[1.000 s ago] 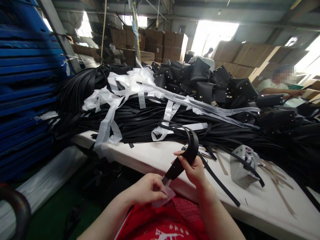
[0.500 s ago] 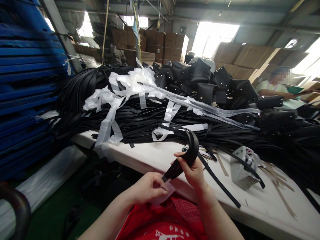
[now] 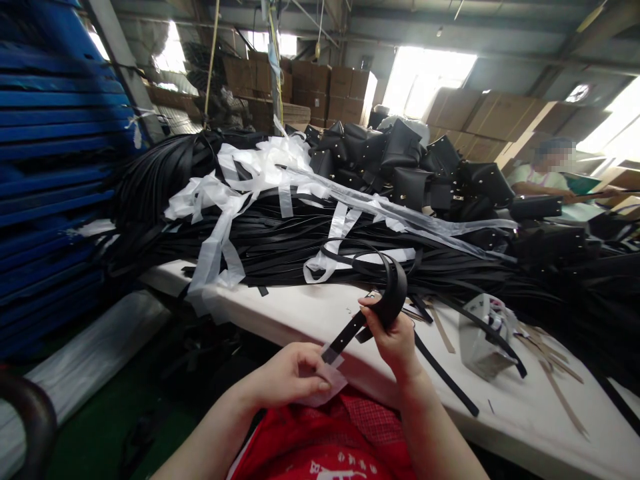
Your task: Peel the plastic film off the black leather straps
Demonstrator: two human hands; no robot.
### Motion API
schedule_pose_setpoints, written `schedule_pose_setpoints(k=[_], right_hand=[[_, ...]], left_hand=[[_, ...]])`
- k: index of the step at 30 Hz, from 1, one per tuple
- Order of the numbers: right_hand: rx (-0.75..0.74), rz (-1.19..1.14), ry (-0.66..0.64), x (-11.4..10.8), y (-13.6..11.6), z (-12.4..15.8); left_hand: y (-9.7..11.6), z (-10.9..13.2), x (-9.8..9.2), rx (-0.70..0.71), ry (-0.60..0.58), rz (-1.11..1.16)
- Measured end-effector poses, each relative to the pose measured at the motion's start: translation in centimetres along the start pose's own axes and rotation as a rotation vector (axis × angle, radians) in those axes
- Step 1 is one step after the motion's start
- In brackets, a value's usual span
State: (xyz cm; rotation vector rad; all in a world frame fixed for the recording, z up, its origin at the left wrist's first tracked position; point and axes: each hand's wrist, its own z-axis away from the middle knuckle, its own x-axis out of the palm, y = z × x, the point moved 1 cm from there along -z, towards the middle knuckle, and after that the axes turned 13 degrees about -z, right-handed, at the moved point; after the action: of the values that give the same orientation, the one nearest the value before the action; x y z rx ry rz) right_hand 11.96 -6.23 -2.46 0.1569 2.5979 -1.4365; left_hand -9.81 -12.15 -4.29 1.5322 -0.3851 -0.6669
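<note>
A black strap [image 3: 391,293] with small holes near its end is bent into a loop above the table's front edge. My right hand [image 3: 390,337] is closed around it, thumb on top. Low in front of the red apron, my left hand [image 3: 295,375] pinches a translucent white plastic sleeve [image 3: 327,387], and the strap's punched end lies in its mouth. The fingertips of my left hand are partly hidden. Behind the loop lies a heap of long black straps [image 3: 280,247], with white plastic strips [image 3: 270,163] draped over it.
On the white table [image 3: 540,427] stand a clear plastic container [image 3: 483,340] and brown strips [image 3: 560,393]. Black bags [image 3: 400,150] are piled behind. Blue stacked pallets [image 3: 55,147] rise at left. A co-worker [image 3: 543,173] is at far right.
My right hand has shifted slightly right with the strap loop, so the punched holes near its end now show. My left hand stays nearly in place with the plastic sleeve.
</note>
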Motion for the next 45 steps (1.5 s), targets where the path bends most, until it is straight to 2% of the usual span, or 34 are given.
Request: schedule_pose_setpoints(k=[5, 9, 11, 16, 20, 24, 26, 28, 31, 33, 37, 45], right_hand=[[-0.003, -0.049, -0.075, 0.4, -0.7, 0.1], [0.023, -0.099, -0.114, 1.5, -0.8, 0.5], [0.084, -0.144, -0.122, 1.7, -0.6, 0.4], [0.296, -0.286, -0.142, 1.9, 0.1, -0.1], [0.27, -0.238, -0.268, 3.0, -0.1, 0.4], [0.25, -0.166, -0.337, 3.4, -0.1, 0.7], [0.279, -0.155, -0.244, 2.6, 0.1, 0.3], [0.281, -0.248, -0.039, 1.3, 0.1, -0.2], [0.178, -0.445, 0.266, -0.3, -0.6, -0.9], [0.069, -0.485, 0.385, -0.8, -1.4, -1.2], [-0.037, -0.492, 0.45, -0.5, -2.6, -1.1], [0.043, -0.624, 0.424, 0.2, -2.4, -0.3]], left_hand=[[-0.5, -0.3, 0.0, -0.02, -0.003, 0.025], [-0.9, -0.8, 0.2, -0.082, 0.095, -0.027], [-1.0, -0.7, 0.3, -0.111, 0.129, -0.053], [-0.6, -0.6, 0.3, -0.096, 0.078, -0.065], [-0.1, -1.1, 0.2, -0.043, 0.125, -0.092], [0.1, -1.4, -0.2, -0.074, 0.191, -0.215], [0.0, -1.3, -0.4, -0.1, 0.236, -0.307], [-0.2, -1.1, -0.6, -0.125, 0.267, -0.366], [-0.6, -1.0, -0.5, -0.153, 0.295, -0.387], [-0.8, -1.0, -0.4, -0.157, 0.297, -0.389], [-1.2, -1.1, -0.3, -0.16, 0.303, -0.401], [-1.5, -1.0, -0.6, -0.158, 0.312, -0.383]])
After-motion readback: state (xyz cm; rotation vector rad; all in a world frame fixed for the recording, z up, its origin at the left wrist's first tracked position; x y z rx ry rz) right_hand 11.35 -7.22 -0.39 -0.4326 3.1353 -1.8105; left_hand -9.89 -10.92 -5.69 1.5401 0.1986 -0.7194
